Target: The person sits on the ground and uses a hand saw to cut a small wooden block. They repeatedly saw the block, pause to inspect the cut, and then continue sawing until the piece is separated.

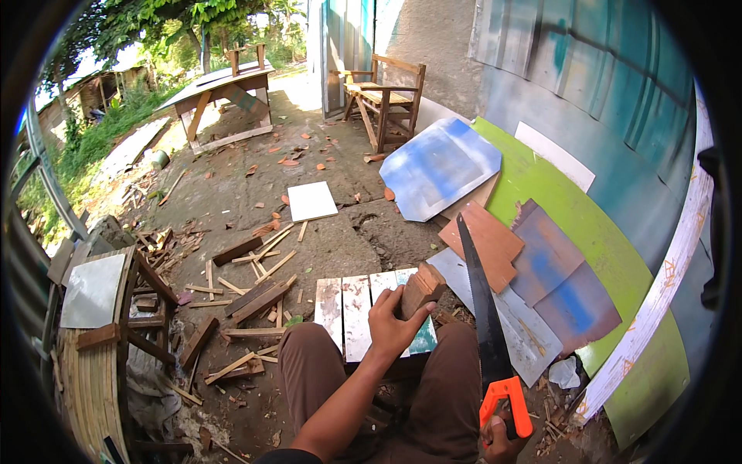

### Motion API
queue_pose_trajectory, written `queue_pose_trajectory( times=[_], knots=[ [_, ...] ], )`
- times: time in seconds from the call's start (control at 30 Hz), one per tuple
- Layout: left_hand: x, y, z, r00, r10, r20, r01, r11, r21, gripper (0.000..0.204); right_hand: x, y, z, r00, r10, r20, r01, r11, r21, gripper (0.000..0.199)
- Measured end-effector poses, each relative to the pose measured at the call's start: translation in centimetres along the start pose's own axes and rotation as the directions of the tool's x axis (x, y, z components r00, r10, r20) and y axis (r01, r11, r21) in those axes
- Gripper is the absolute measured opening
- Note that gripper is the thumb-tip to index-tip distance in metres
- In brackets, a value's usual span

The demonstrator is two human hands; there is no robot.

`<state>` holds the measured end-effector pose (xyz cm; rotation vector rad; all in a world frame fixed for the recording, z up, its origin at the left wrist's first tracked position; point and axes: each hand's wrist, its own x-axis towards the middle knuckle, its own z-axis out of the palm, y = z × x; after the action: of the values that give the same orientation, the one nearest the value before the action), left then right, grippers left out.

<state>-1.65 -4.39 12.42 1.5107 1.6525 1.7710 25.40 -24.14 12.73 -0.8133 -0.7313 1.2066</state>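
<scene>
My left hand is closed round a short brown wood block, fingers along one side and thumb on the other. The block is tilted over a low slatted stool with white and green paint, in front of my knees; whether it touches the slats I cannot tell. By my right thigh, my right hand grips the orange handle of a handsaw. Its dark blade points up and away, to the right of the block and apart from it. Part of my right hand is hidden behind the handle.
Wood offcuts litter the ground to the left, beside a wooden bench. Painted sheets and a white pole lean along the right wall. Farther off are a white square board, a wooden chair and a table.
</scene>
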Motion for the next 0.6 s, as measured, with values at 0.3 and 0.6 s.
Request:
queue_pose_trajectory(
  times=[0.3, 0.6],
  knots=[
    [-0.1, 0.4, 0.1, 0.995, -0.101, -0.018, 0.103, 0.99, 0.101, 0.065, -0.3, -1.6, 0.4, 0.987, -0.121, 0.106, 0.161, 0.769, -0.619, 0.01],
    [-0.4, 0.1, 0.3, 0.993, 0.088, -0.073, -0.082, 0.993, 0.081, 0.068, 0.2, -0.6, 0.2, 0.989, -0.118, 0.088, 0.147, 0.844, -0.515, 0.018]
  ],
)
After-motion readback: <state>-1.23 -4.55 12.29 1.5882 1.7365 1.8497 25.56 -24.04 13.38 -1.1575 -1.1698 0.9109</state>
